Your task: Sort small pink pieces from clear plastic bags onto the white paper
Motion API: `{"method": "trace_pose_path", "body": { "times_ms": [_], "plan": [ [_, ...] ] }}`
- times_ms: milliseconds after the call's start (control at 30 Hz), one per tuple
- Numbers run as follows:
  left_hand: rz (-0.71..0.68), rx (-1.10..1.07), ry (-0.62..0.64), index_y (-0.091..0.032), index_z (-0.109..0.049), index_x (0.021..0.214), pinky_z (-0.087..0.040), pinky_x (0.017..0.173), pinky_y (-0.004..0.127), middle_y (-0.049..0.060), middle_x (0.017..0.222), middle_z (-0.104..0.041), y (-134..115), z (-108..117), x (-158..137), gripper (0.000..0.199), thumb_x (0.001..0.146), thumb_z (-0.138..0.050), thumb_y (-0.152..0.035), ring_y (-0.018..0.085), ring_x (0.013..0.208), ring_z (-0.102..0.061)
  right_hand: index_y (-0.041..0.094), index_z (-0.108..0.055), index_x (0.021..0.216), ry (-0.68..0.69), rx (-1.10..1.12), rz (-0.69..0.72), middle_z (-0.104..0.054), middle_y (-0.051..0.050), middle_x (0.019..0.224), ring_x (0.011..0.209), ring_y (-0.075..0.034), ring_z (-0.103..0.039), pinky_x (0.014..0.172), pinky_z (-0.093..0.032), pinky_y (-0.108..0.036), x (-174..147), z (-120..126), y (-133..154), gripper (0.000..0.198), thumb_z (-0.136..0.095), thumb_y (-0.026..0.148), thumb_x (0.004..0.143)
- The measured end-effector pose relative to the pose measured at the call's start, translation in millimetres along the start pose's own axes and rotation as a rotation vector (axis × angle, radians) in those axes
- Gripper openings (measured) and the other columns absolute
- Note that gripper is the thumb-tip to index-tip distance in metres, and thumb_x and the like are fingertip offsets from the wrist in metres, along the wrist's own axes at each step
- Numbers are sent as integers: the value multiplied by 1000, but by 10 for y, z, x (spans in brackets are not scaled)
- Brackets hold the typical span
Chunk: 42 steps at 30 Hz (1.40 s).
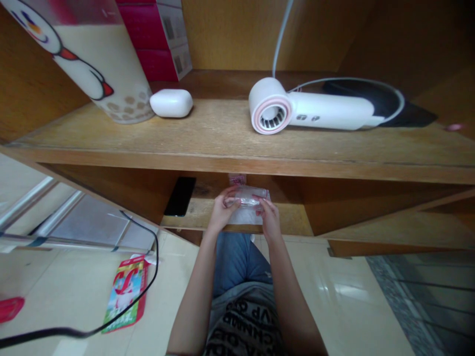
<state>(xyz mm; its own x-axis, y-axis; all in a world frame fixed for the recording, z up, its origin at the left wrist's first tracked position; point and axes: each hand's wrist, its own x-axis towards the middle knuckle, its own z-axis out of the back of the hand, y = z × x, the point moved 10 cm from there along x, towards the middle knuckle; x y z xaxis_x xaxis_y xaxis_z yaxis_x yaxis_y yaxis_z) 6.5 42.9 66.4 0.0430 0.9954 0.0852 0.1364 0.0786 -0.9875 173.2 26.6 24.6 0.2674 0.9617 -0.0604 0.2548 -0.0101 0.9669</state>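
A small clear plastic packet sits over the lower shelf, pinched at each end by the left hand and right hand, fingers closed on it. It looks unopened so far. Its pink label is unreadable. Above lie a white hair dryer and earbud case.

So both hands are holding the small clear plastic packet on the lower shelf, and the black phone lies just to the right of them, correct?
Not quite. The head view shows the flat black phone lying to the left of the hands, not the right. The rest holds: the left hand and right hand hold the small clear plastic packet over the lower wooden shelf.
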Motion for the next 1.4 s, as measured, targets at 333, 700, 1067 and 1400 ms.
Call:
{"method": "trace_pose_path", "body": {
  "times_ms": [333,700,1067,1400],
  "plan": [
    [-31,-5,22,-18,-50,116,-53,74,28,13,125,-52,-208,-76,-81,47,75,-62,-36,16,88,-63,24,-64,86,14,272,-207,-67,0,90,62,-11,-56,48,-40,-21,-64,-170,-206,25,-60,43,71],
    [-150,203,-170,-19,-58,99,-48,80,29,7,103,-58,-184,133,-295,26,85,-47,-37,16,94,-57,26,-61,98,144,469,-366,-67,2,84,50,-7,-51,42,-40,-18,-145,-411,-379,28,-54,44,77],
    [-348,508,-86,-21,-58,107,-46,81,30,7,104,-53,-545,-100,-402,26,85,-48,-30,17,100,-52,25,-61,92,131,615,-409,-66,3,76,50,-8,-52,42,-42,-20,-150,-409,-423,21,-54,39,78],
    [-427,883,66,-21,-52,115,-43,86,35,7,106,-60,-680,-385,-431,33,85,-48,-34,20,98,-54,25,-62,83,122,600,-384,-66,4,75,64,-10,-60,55,-49,-21,-140,-407,-458,16,-54,38,78]
  ]
}}
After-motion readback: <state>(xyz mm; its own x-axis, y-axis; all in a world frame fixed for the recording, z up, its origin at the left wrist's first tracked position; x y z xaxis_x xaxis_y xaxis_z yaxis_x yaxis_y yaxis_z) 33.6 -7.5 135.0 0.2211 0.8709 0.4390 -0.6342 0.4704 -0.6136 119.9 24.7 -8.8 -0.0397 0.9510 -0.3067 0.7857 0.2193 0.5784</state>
